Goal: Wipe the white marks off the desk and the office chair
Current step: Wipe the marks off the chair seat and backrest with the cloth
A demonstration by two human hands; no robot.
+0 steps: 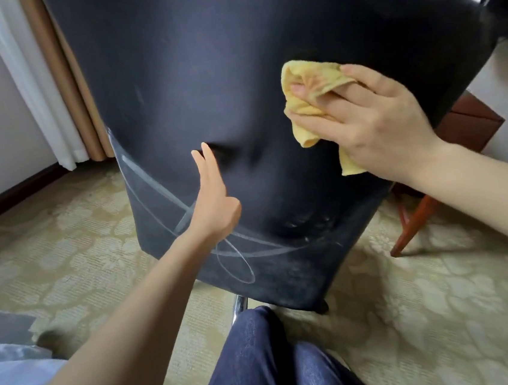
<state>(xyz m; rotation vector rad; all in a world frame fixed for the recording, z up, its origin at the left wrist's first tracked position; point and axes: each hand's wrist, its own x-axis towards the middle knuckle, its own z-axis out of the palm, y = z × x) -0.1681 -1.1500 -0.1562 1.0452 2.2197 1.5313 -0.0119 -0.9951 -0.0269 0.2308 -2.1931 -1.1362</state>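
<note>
A knee in dark blue denim (264, 363) fills the bottom edge, above a pale carpet (414, 301) with a woven floral pattern. The left hand (215, 205) reaches forward, its two longest fingers (208, 159) straight and close together, pressing a dent into the matte black fabric back of the office chair (233, 69); its other fingers are curled in. Looping white marks (151, 184), thin and chalky, curve across the chair's lower part, beside and below that hand. Higher and to the right, the right hand (380, 122) grips a crumpled soft yellow cloth (308, 92), pressed against the fabric well apart from the marks. Beyond hang beige and white curtains (67, 70).
</note>
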